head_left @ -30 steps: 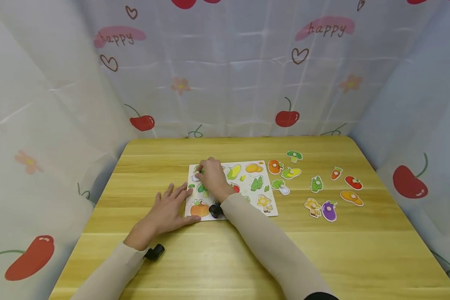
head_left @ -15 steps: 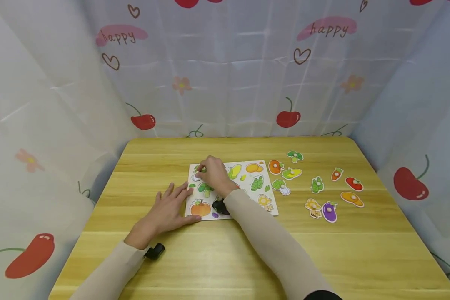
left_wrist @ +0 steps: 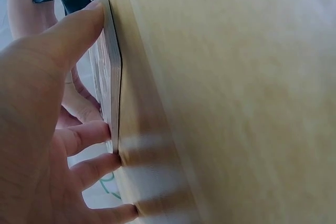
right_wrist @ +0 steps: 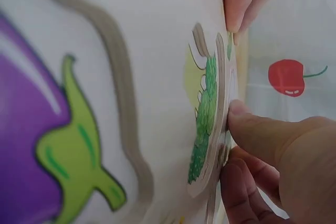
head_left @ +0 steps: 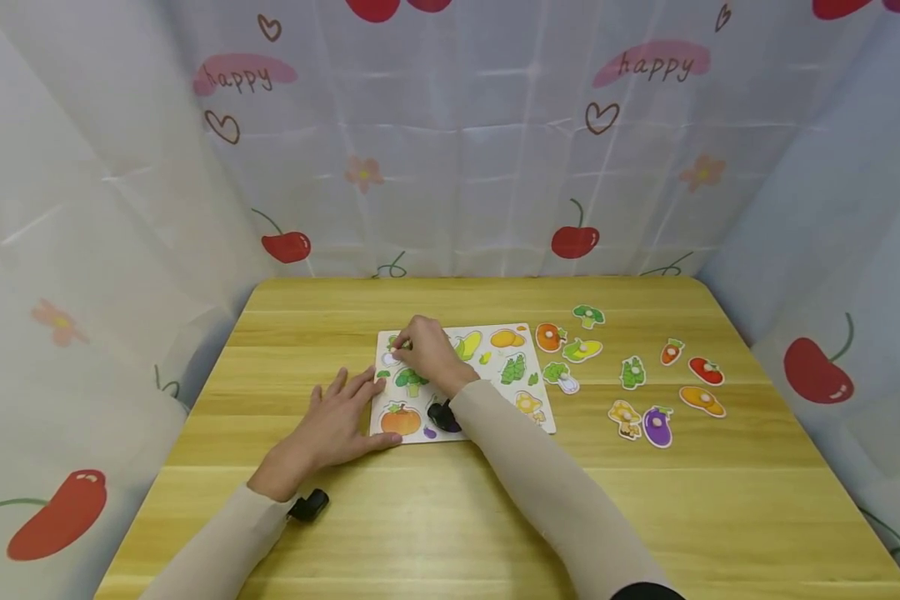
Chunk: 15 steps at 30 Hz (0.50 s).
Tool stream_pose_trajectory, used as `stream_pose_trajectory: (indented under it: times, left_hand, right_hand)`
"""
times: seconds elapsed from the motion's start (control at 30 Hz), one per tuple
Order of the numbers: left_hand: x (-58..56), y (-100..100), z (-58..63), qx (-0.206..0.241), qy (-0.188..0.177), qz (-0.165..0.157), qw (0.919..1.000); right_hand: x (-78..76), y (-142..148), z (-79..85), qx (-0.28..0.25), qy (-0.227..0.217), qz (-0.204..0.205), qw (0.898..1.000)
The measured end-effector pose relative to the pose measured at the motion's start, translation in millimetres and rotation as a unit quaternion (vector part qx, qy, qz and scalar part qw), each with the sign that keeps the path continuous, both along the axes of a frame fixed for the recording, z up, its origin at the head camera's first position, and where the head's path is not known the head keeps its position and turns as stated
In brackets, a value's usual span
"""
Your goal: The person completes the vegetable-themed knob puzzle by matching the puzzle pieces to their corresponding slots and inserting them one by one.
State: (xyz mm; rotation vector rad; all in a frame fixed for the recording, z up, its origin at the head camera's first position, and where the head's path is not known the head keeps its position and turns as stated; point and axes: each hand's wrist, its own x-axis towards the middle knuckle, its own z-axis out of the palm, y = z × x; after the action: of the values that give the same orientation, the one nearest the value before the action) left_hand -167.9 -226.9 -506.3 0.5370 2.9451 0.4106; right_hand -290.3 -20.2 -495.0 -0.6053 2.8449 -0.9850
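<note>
A white puzzle board (head_left: 495, 429) printed with vegetables lies on the table. My left hand (head_left: 333, 421) is spread flat at its left side, with the thumb on the near edge and fingertips (left_wrist: 107, 158) at the board's side in the left wrist view. The right hand (head_left: 429, 354) reaches over the board with curled fingers. Its thumb and fingertips touch the printed bok choy at the upper left corner; I cannot tell whether they pinch anything. From the right wrist, the thumb (right_wrist: 254, 129) shows at the board's surface, apart from the bent fingers, with a printed eggplant (right_wrist: 31, 119) closer in.
Loose knobbed puzzle pieces lie right of the board: broccoli (head_left: 588, 316), pumpkin (head_left: 548, 337), corn (head_left: 582, 350), bok choy (head_left: 561, 377), asparagus (head_left: 633, 372), carrot (head_left: 671, 352), tomato (head_left: 707, 372), potato (head_left: 702, 402), mushroom (head_left: 626, 419) and eggplant (head_left: 657, 427). A cherry-patterned curtain (head_left: 495, 200) surrounds the table.
My right wrist has shifted slightly to the right, uncovering more of the printed broccoli and a small printed eggplant. The fingertips stay at the same corner; the left hand has not moved.
</note>
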Motion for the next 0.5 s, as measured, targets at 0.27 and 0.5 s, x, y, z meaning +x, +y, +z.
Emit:
stream_pose_trajectory:
  times: [0.27, 0.5]
  left_hand:
    - [-1.2, 0.9, 1.0, -0.001, 0.005, -0.008, 1.0]
    - [-4.7, 2.4, 9.2, 0.005, -0.01, -0.02, 0.9997]
  right_hand:
    - [-1.9, 6.4, 0.5, -0.006, -0.008, 0.029, 1.0]
    - [-0.5, 15.6, -0.5, 0.0, -0.003, 0.068, 0.998]
